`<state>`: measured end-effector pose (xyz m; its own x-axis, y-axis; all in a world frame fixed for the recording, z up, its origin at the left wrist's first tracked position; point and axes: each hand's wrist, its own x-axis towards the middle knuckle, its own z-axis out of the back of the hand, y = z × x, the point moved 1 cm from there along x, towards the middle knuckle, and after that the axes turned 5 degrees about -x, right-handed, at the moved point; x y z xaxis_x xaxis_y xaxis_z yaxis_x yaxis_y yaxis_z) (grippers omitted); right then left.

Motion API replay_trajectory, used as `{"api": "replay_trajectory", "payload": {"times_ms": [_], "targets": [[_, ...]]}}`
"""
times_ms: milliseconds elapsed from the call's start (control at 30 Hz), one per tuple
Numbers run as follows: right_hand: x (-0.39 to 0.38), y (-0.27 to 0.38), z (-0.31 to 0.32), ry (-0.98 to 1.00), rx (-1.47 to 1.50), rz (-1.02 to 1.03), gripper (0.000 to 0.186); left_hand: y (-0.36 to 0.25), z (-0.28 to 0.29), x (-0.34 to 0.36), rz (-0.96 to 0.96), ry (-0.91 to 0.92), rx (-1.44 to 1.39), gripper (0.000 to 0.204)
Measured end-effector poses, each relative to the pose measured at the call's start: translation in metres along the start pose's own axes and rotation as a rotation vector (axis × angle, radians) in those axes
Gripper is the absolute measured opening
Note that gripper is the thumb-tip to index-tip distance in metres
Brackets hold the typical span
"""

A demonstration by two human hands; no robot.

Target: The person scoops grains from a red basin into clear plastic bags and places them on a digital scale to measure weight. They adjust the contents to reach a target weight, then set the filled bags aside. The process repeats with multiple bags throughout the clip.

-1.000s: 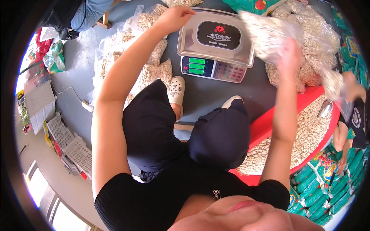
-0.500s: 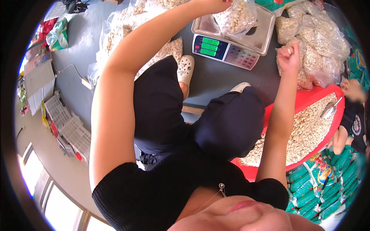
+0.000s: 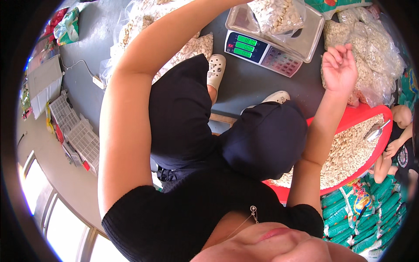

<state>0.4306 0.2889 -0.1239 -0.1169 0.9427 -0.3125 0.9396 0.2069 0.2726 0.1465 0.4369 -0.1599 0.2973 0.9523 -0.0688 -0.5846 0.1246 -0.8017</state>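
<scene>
Head view, from my end: right hand (image 3: 339, 70) is empty, fingers loosely bent, just in front of the piled clear bags (image 3: 371, 56). Left hand is past the top edge — can't tell its grip. Filled bag (image 3: 277, 19) sits on the scale pan (image 3: 312, 37), up and left of the right hand, just beside where the left forearm (image 3: 183, 32) exits; left arm is nearer. Bag top is cut off — I can't call its long axis.

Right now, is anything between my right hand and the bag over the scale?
In this view, nothing visible blocks it: between your right hand and the bag, only the scale's metal tray and some floor show.
</scene>
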Motion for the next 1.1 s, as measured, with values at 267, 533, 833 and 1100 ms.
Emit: {"api": "replay_trajectory", "payload": {"times_ms": [267,533,833,1100], "targets": [[0.096,-0.084,-0.022,-0.29,-0.458,0.138,0.013,-0.044,-0.038,-0.004,0.199,0.236,0.46,0.072],[0.164,-0.105,0.058,-0.031,-2.571,0.728,0.018,-0.017,-0.023,0.009,0.061,-0.039,0.207,0.057],[0.149,-0.111,0.038,-0.157,-1.939,0.495,0.022,0.01,-0.017,-0.01,0.141,0.156,0.055,0.055],[0.138,-0.096,0.049,-0.139,-0.921,0.061,0.016,0.0,-0.048,-0.01,0.196,0.167,0.203,0.042]]}}
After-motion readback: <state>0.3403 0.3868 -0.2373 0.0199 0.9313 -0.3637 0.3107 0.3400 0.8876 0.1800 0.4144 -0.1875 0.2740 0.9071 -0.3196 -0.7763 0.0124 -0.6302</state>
